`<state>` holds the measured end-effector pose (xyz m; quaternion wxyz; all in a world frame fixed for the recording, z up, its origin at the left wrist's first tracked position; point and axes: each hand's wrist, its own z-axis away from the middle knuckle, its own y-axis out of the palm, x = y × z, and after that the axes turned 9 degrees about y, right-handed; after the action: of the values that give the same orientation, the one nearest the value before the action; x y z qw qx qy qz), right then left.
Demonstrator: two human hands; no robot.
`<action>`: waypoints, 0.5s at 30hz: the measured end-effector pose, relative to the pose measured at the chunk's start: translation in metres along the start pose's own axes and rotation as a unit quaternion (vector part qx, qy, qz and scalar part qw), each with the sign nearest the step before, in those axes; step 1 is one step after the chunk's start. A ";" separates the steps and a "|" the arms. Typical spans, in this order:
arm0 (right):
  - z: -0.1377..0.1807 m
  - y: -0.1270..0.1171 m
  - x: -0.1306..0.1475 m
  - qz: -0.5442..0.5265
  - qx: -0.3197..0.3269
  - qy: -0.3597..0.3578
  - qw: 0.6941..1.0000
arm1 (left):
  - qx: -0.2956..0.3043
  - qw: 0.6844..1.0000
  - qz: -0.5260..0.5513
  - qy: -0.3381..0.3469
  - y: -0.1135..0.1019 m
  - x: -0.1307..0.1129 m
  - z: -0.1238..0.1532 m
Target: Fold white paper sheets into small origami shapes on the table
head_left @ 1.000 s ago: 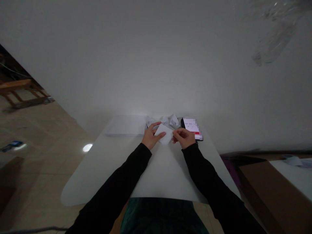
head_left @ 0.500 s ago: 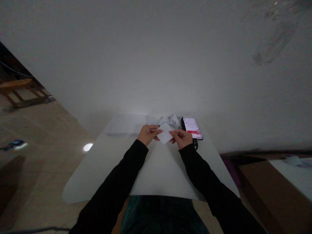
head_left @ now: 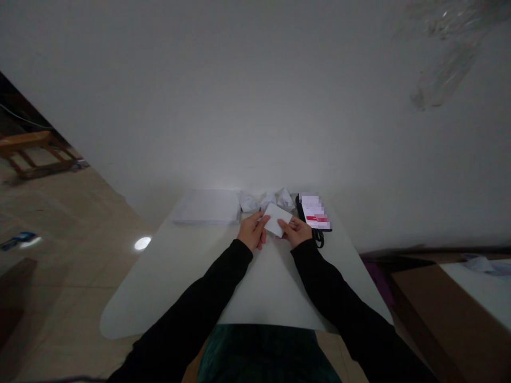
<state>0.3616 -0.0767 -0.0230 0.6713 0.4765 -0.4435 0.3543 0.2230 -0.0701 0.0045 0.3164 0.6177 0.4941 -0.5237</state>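
A small folded piece of white paper (head_left: pixel 276 219) is held up over the table between both hands. My left hand (head_left: pixel 253 231) pinches its left edge, thumb on top. My right hand (head_left: pixel 296 231) grips the lower right part, with the thumb pressed on the face of the paper. Just behind the paper, several folded white paper shapes (head_left: pixel 285 199) stand in a row by the wall. A stack of white paper sheets (head_left: pixel 207 206) lies to the left of them.
A phone (head_left: pixel 314 211) with a lit screen lies right of my hands, a black strap beside it. The white table (head_left: pixel 167 276) meets a pale wall (head_left: pixel 255 106). A wooden stool (head_left: pixel 35 151) stands on the floor at left; a brown carton (head_left: pixel 451 314) is at right.
The folded paper has turned from a diamond position to a tilted square and shifted slightly right. My left hand has moved right and down, and the thumbs have changed places on it.
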 end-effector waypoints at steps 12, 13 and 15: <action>0.009 -0.008 0.030 0.124 0.006 -0.138 0.983 | 0.042 0.998 0.018 0.046 0.001 -0.023 0.000; 0.009 -0.010 0.032 0.148 0.056 -0.119 0.980 | 0.007 0.998 -0.015 0.061 -0.001 -0.028 0.002; 0.013 -0.013 0.034 0.193 0.150 -0.083 0.966 | -0.029 0.994 -0.076 0.068 -0.006 -0.035 0.010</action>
<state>0.3815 -0.0910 0.0066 0.4717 0.5047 -0.5236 0.4987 0.2149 -0.0870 0.0367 0.2590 0.6033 0.5750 -0.4882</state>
